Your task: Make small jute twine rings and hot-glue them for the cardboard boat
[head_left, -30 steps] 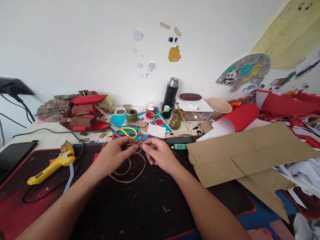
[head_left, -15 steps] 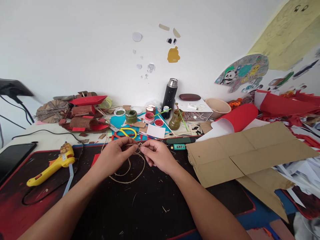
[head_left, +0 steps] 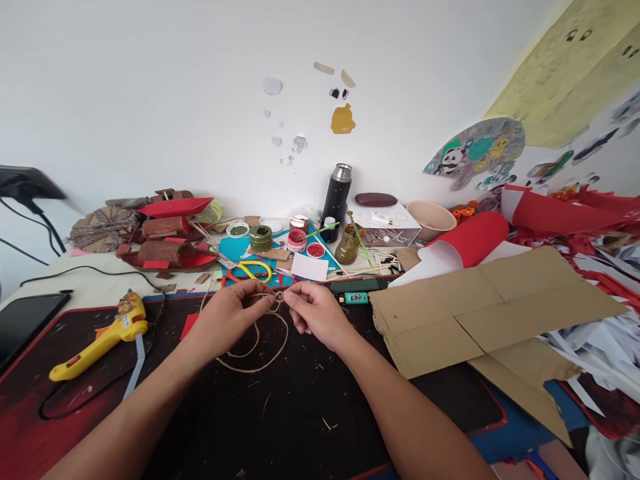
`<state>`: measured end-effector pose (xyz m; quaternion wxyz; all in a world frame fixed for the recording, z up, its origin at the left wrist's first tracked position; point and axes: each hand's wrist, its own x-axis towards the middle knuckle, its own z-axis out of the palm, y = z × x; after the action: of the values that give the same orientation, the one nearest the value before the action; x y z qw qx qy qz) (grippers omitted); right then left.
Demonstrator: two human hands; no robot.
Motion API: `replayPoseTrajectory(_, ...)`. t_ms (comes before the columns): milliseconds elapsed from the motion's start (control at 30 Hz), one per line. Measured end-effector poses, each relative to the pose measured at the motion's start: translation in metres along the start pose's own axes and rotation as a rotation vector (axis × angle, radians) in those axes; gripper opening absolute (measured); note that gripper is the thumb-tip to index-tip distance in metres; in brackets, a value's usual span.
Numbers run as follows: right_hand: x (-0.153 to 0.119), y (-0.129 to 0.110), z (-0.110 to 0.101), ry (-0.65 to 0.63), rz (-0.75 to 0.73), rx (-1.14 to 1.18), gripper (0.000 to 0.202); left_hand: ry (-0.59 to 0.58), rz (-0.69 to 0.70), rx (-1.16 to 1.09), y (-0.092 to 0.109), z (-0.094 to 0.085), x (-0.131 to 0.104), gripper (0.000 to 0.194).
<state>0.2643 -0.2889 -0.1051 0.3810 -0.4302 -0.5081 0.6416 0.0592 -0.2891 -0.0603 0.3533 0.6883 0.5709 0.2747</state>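
With thumbs and fingertips drawn together, my left hand [head_left: 227,321] and right hand [head_left: 317,313] both pinch the tan twine [head_left: 251,372], its small knot-like loop between them and its wide curve over the black mat [head_left: 270,433], nearer me than the scissors [head_left: 269,271].

Left hand [head_left: 231,315] and right hand [head_left: 319,313] of the person, both bare, each narrowing at the wrist where it joins the corresponding forearm. The left forearm [head_left: 143,405] and right forearm [head_left: 387,400] are likewise uncovered, smooth in outline, and broaden toward the lower part of the view; finer detail of the fingernails is too small to resolve.
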Motion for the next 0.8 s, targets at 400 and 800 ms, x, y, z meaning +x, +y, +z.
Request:
replayPoseTrajectory(400, 0.0002, 0.0006, 0.0002, -0.008, 0.001, -0.004, 0.033, 0.014, 0.006, -0.001, 0.001, -0.0003, -0.0005, 0.045)
replayPoseTrajectory(800, 0.0003, -0.0001, 0.0008, 0.001, 0.005, -0.003, 0.025, 0.01, -0.002, 0.008, -0.0011, -0.0014, -0.0003, 0.044)
